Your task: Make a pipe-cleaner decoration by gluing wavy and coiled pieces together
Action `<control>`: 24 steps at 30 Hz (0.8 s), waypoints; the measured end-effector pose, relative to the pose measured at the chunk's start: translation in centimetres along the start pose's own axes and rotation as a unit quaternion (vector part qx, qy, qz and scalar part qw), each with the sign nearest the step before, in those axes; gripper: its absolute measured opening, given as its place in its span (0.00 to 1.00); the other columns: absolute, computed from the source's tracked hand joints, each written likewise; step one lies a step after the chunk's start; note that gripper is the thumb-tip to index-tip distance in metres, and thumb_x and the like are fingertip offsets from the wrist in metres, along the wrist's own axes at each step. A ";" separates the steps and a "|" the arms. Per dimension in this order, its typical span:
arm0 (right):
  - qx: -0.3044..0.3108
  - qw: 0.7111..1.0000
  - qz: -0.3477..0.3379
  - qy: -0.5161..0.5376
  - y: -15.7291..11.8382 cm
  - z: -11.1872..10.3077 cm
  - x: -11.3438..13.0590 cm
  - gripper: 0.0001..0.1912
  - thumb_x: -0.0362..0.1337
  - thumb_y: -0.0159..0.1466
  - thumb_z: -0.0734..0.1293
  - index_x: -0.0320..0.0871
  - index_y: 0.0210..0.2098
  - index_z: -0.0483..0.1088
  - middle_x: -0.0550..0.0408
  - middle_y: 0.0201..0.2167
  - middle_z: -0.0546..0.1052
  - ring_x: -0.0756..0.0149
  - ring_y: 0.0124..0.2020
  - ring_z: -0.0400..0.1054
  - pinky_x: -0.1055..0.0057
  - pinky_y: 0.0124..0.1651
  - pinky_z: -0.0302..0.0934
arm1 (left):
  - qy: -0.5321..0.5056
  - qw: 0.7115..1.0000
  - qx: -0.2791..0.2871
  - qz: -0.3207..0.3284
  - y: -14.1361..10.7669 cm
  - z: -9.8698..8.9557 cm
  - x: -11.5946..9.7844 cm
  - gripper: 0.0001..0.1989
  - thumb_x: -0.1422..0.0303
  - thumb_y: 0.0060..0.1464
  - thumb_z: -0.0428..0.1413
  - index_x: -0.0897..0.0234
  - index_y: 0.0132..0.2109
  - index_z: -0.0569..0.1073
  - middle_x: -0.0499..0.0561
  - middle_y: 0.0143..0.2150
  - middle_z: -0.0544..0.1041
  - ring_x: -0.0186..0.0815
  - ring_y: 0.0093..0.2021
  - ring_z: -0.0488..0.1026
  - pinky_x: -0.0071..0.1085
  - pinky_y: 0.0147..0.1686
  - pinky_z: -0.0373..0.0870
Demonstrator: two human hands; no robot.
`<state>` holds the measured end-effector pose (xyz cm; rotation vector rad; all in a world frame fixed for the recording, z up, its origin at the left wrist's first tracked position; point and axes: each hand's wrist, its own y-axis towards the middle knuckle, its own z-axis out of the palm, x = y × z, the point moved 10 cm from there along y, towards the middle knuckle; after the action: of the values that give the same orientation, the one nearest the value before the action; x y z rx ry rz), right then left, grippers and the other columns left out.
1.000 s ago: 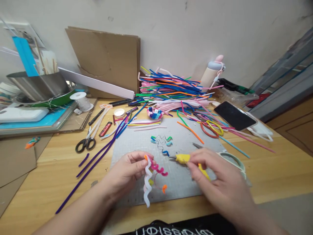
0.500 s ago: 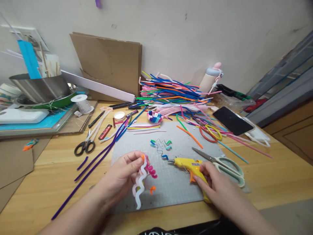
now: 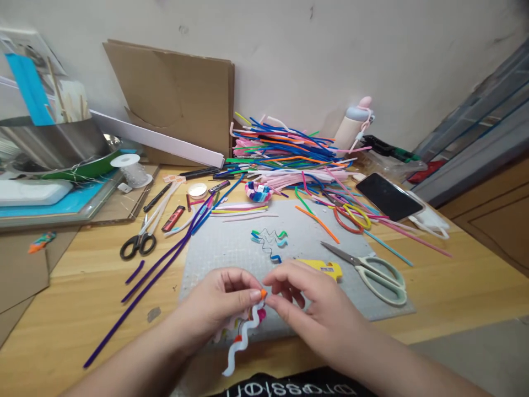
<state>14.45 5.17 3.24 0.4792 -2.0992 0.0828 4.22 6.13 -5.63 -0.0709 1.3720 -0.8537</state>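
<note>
My left hand [image 3: 233, 300] pinches the orange top [image 3: 263, 294] of a bundle of curly pipe cleaners between thumb and forefinger. A wavy white pipe cleaner [image 3: 243, 339] hangs from it, with pink, orange and yellow pieces partly hidden behind. Close against the orange top is my right hand [image 3: 303, 292], its fingers curled and its thumb and forefinger slightly apart. The yellow glue gun [image 3: 326, 269] lies on the grey mat [image 3: 231, 248] behind my right hand, which hides much of it. Past the hands, small blue and green curls [image 3: 268, 242] rest on the mat.
Pale green scissors [image 3: 380, 278] lie open at the right, and black scissors [image 3: 138, 245] at the left near purple pipe cleaners [image 3: 165, 259]. Behind are a large pipe-cleaner pile [image 3: 285, 149], a phone [image 3: 388, 196], a bottle [image 3: 353, 125], cardboard [image 3: 177, 105] and a wire spool [image 3: 131, 170].
My right hand has let go of the glue gun, leaving it on the mat, and moved left to the pipe-cleaner bundle. My left hand has brought the bundle slightly right and lower.
</note>
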 end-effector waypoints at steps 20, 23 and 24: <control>0.050 0.990 -0.077 -0.108 -0.4 1.3 0.8 0.06 0.31 0.66 0.59 0.43 0.36 0.67 0.52 0.34 0.72 0.64 0.37 0.65 0.68 0.39 0.60 | 0.240 0.954 -0.090 0.156 -1.4 0.1 -3.7 0.03 0.69 0.44 0.59 0.64 0.28 0.75 0.50 0.26 0.76 0.34 0.29 0.68 0.29 0.32 0.63; 0.049 0.993 -0.058 -0.089 -0.3 1.1 0.5 0.06 0.30 0.66 0.59 0.43 0.35 0.67 0.54 0.33 0.72 0.66 0.36 0.66 0.69 0.38 0.60 | 0.242 0.951 -0.093 0.170 -1.5 0.2 -3.9 0.03 0.69 0.45 0.58 0.64 0.27 0.75 0.50 0.26 0.76 0.34 0.30 0.68 0.29 0.31 0.64; 0.045 0.995 -0.046 -0.077 -0.3 1.1 0.3 0.06 0.30 0.66 0.60 0.44 0.34 0.67 0.55 0.32 0.72 0.67 0.35 0.66 0.70 0.37 0.60 | 0.243 0.949 -0.094 0.177 -1.6 0.2 -4.0 0.03 0.69 0.45 0.58 0.64 0.27 0.75 0.50 0.26 0.75 0.34 0.29 0.68 0.29 0.31 0.64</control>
<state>13.56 4.58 2.83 0.6529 -2.2269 0.0906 3.76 7.17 -1.50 0.2482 1.8572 -0.4461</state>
